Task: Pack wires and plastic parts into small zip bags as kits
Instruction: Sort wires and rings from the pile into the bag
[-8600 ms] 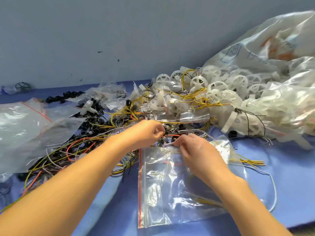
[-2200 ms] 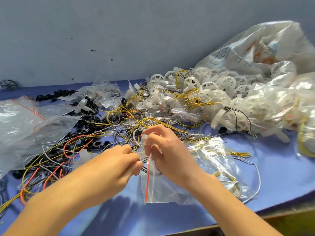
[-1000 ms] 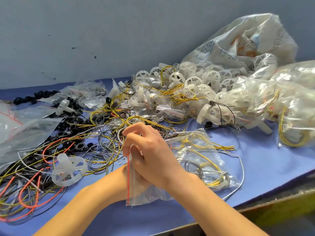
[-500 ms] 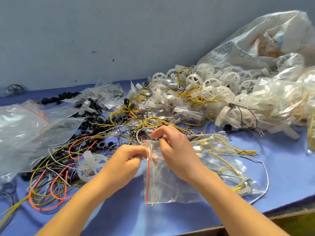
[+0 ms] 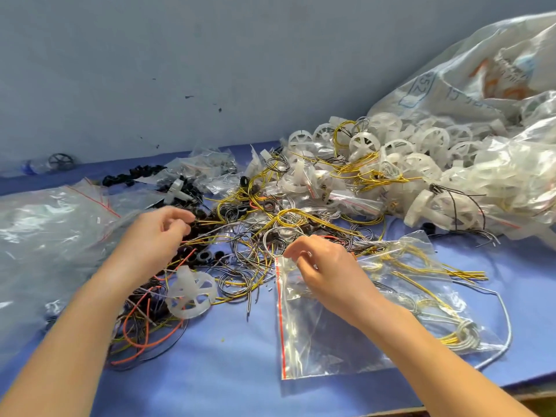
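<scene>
At the mouth of the zip bag [image 5: 319, 350], my right hand [image 5: 328, 272] pinches the film, bag flat on the blue table [image 5: 234, 374]. Left of it, my left hand [image 5: 153, 236] hovers loose and empty over the wire tangle [image 5: 255, 245]. Filling step, I'd say: next, single out one wire.

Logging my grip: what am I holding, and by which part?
Right hand pinches the zip bag at its top corner by the red strip; left hand holds nothing.
</scene>
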{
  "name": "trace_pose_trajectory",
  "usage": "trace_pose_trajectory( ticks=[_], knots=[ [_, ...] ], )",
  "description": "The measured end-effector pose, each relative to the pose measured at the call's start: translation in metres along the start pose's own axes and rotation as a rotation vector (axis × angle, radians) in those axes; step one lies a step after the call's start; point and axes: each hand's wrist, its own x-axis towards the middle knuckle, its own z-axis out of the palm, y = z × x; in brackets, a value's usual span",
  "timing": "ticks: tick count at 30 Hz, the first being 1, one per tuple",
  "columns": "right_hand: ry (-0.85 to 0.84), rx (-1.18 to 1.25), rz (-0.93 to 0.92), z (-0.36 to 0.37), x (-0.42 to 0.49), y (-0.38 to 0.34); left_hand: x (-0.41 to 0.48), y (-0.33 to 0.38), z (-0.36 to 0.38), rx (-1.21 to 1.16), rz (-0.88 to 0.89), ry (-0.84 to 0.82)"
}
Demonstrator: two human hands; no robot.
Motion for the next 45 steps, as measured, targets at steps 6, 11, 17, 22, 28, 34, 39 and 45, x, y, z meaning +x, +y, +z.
trace_pose_trajectory(
  ticks=[6,11,17,22,28,34,39,45],
  knots=[
    [-0.016,0.018,-0.074,-0.001,-0.001,-0.003,0.017,-0.022,0.014,0.211,-0.158,-0.355],
    [-0.042,-0.100,-0.268,0.008,-0.008,-0.020,0.021,-0.012,0.032,0.360,-0.057,-0.327],
    [-0.134,-0.316,-0.382,0.018,-0.015,-0.027,0.015,-0.007,0.047,0.616,-0.060,-0.396],
    [-0.093,-0.332,-0.417,0.008,-0.015,-0.017,0.014,-0.011,0.046,0.604,-0.042,-0.296],
    [0.019,-0.248,-0.397,0.000,-0.015,-0.012,0.004,0.002,0.032,0.459,0.131,0.036],
    [0.182,0.076,-0.250,-0.006,-0.009,-0.010,-0.032,0.061,0.034,-0.390,0.109,-0.240],
    [0.288,0.159,-0.192,-0.008,-0.007,-0.012,-0.062,0.070,0.067,-0.552,-0.102,-0.611],
    [0.250,0.112,-0.225,-0.009,-0.007,-0.019,-0.069,0.076,0.083,-0.597,0.006,-0.792]
  ],
)
